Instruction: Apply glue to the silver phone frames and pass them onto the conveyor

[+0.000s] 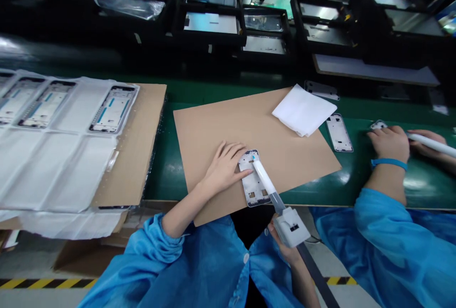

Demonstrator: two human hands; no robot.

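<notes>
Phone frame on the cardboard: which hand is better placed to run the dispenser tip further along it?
Right, probably. The right hand grips the dispenser, its tip already on the phone frame; the left hand lies flat, steadying the frame's edge.

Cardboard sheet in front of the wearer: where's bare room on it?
Free: the cardboard sheet above the left hand, left of the white cloth; also right of the phone frame. Crowded: near edge, where the right hand holds the dispenser tool.

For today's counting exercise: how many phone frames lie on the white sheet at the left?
3 in view: two side by side near the left edge, one at the sheet's right end. More may lie beyond the picture's edge.
</notes>
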